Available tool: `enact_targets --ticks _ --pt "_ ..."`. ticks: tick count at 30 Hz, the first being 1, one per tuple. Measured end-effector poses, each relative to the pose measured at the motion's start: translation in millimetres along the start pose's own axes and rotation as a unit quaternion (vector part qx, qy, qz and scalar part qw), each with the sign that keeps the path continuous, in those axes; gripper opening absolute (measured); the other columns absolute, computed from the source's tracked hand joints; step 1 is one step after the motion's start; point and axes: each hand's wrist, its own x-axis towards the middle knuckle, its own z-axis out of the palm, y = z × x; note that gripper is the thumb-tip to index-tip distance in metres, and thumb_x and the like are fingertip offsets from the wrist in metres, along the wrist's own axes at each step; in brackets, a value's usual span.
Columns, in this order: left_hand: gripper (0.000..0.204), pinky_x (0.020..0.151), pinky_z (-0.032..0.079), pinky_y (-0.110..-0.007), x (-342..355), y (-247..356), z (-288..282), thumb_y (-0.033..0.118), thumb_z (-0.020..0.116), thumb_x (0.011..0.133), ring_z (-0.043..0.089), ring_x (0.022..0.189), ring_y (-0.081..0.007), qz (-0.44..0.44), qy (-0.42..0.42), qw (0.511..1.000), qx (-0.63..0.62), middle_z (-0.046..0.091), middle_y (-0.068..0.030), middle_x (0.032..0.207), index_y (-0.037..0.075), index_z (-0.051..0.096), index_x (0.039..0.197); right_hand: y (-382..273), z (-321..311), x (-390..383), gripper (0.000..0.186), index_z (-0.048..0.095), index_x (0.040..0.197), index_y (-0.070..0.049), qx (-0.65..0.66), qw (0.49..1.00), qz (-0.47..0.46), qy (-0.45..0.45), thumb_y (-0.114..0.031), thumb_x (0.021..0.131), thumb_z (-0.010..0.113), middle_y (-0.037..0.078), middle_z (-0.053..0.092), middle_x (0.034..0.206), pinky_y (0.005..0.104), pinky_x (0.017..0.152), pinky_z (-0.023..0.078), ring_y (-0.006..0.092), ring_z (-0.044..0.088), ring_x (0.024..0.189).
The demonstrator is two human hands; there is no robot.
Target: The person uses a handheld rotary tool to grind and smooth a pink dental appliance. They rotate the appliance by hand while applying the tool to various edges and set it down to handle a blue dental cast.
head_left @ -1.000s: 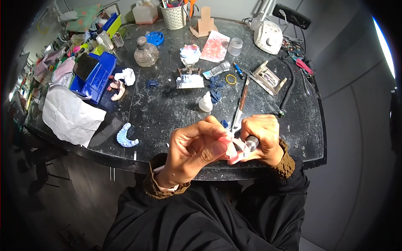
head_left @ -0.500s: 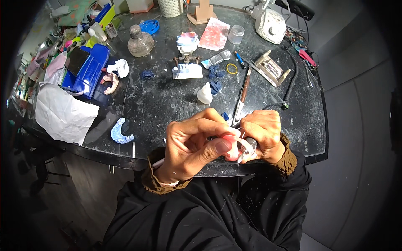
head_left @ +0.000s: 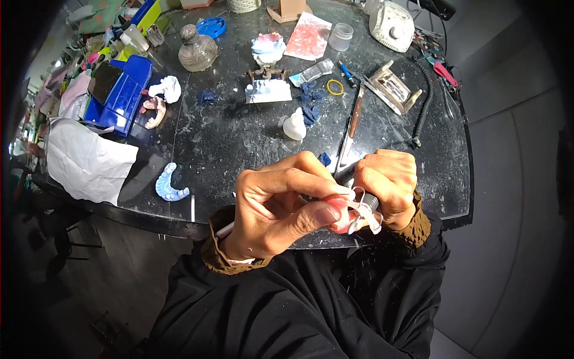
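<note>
Between the thumb and fingers of my left hand [head_left: 272, 206], a pink denture plate [head_left: 339, 222] with thin, pale loops at its right side is pinched. My right hand [head_left: 387, 182] is wrapped around a dark rotary handpiece [head_left: 369, 202], its barrel partly hidden by the fingers. The handpiece's pale tip comes up against the denture's right side; exact contact is blurred. Both hands meet over the bench's front edge, and small pale specks fly over my dark sleeves and lap below them.
On the black bench [head_left: 233, 149] stand a white dropper bottle [head_left: 293, 124] and an articulator with a cast [head_left: 267, 90]. A brown-handled knife [head_left: 353, 122] lies beyond my right hand. Leftward are a blue dental arch [head_left: 169, 185], white paper [head_left: 89, 161] and a blue bin [head_left: 127, 99].
Both hands have shifted slightly right, the right hand more so. The denture has turned a little, so its pale loops show more clearly beside the handpiece.
</note>
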Motion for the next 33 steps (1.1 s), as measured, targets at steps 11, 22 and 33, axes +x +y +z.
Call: enact_targets --ticks 11,22,33 --pt "0.014 0.065 0.053 -0.026 5.4 -2.7 0.8 -0.006 0.064 0.08 0.063 0.072 -0.0166 0.017 0.003 1.0 0.012 0.059 -0.016 0.085 -0.009 0.063 0.094 4.2 -1.4 -1.9 0.045 0.046 0.059 -0.01 -0.064 0.997 -0.034 0.001 -0.048 0.059 0.07 0.001 0.044 0.054 0.029 0.04 0.031 0.0169 0.048 0.043" --pt "0.016 0.066 0.047 -0.025 -0.2 -0.4 0.3 0.002 0.069 0.079 0.059 0.073 -0.0131 -0.024 0.006 1.0 -0.012 0.06 -0.0144 0.084 -0.006 0.065 0.092 0.5 1.4 1.0 0.048 0.047 0.059 -0.01 0.002 1.0 0.003 -0.001 -0.05 0.061 0.073 0.001 0.042 0.051 0.0297 0.039 0.033 0.0183 0.048 0.041" --pt "0.016 0.064 0.05 -0.025 1.5 -3.0 0.9 0.002 0.068 0.08 0.06 0.071 -0.0139 -0.009 0.002 1.0 -0.013 0.06 -0.0145 0.083 -0.007 0.064 0.092 1.6 -1.9 -0.8 0.046 0.046 0.06 -0.01 -0.067 0.997 -0.045 -0.001 -0.048 0.057 0.072 0.0 0.042 0.052 0.0299 0.039 0.03 0.0173 0.047 0.042"
